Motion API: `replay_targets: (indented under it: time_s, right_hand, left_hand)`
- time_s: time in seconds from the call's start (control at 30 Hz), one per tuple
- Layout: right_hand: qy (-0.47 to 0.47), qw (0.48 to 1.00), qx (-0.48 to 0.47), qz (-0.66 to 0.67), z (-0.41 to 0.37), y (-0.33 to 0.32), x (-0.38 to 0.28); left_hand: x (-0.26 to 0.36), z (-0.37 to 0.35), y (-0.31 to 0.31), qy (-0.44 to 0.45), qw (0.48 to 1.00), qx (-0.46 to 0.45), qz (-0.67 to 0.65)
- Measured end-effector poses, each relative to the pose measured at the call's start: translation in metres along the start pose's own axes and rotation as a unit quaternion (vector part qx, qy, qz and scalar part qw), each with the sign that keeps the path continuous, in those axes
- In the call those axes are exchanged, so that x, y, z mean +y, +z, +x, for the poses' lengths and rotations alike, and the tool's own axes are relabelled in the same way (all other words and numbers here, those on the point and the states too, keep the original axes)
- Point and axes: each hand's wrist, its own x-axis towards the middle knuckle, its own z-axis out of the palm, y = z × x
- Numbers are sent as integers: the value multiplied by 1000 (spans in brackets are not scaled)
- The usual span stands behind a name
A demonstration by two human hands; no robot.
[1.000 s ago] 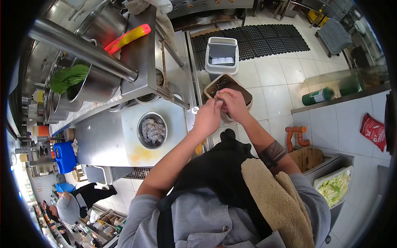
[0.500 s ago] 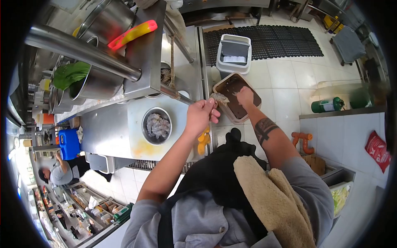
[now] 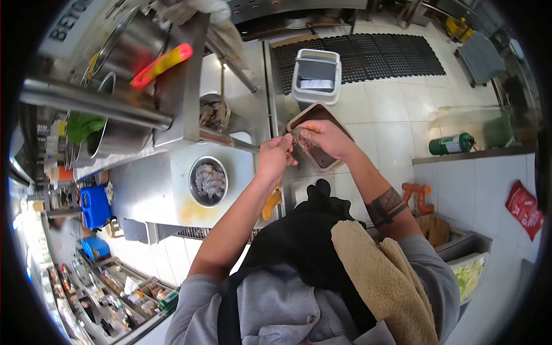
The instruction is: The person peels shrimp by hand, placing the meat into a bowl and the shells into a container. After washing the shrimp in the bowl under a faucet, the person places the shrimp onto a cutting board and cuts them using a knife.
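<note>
Centrally, we are pinching a shrimp (image 3: 296, 134) between nearly closed left hand (image 3: 274, 159) and right hand (image 3: 329, 140), slippery shell possibly risking a drop into the tub (image 3: 315, 168).

"BETO" is legible on the white panel (image 3: 70, 27), further lettering unclear; print on the red bag (image 3: 524, 210) is unreadable.

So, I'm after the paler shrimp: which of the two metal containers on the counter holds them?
The bowl on the white board; its shrimp look pale grey. The other container, beside the shelf rail, holds darker, browner ones.
</note>
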Motion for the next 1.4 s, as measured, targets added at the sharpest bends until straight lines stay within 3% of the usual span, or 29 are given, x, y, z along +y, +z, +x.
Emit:
replay_targets:
  time_s: [0.03, 0.3, 0.47, 0.7, 0.77, 0.9, 1.03, 1.07, 1.1, 1.13, 1.17, 1.23, 1.3, 1.33, 1.37, 1.4]
  right_hand:
    - [-24, 997, 10, -69, -4, -7, 3]
    - [-38, 990, 78, -108, -46, -49, 9]
    - [-40, 994, 72, -70, -50, -57, 13]
    - [-30, 998, 56, -18, -33, -61, 28]
    - [-60, 988, 129, 60, -29, -88, 48]
    - [20, 981, 188, 37, -62, -132, 48]
    - [14, 972, 232, 40, -73, -138, 59]
    - [-1, 970, 233, 65, -72, -131, 60]
    - [-3, 970, 234, 63, -70, -124, 57]
    - [2, 976, 214, 41, -68, -115, 53]
    - [10, 981, 194, 21, -67, -105, 49]
    - [12, 987, 159, 2, -68, -82, 34]
    - [12, 974, 134, -184, -63, -68, 27]
    - [-20, 951, 142, -274, -61, -62, 27]
    - [-20, 951, 139, -276, -60, -59, 28]
    - [-1, 930, 136, -342, -57, -56, 32]
  left_hand:
    - [1, 0, 9, -2, 1000, -11, 5]
    - [0, 1, 67, -31, 998, -13, -47]
    - [-9, -4, 80, -2, 1000, 16, -15]
    - [-8, -10, 78, 20, 995, 67, -68]
    - [0, -16, 75, 26, 993, 87, -75]
    - [15, -11, 46, 46, 997, 55, -3]
    - [6, 37, 47, -38, 996, 3, 82]
    - [2, 44, 54, -6, 964, 34, 263]
    - [-2, 54, 59, 29, 898, 63, 435]
    - [-7, 63, 56, 94, 889, -29, 447]
    - [-18, 69, 55, 94, 888, -32, 448]
    - [-12, 52, 70, 63, 925, -180, 327]
    - [-25, 61, 67, 24, 932, -209, 295]
    - [-21, 56, 65, 49, 892, -183, 410]
    - [-19, 50, 63, 72, 839, -152, 518]
    - [-23, 47, 58, 72, 841, -148, 516]
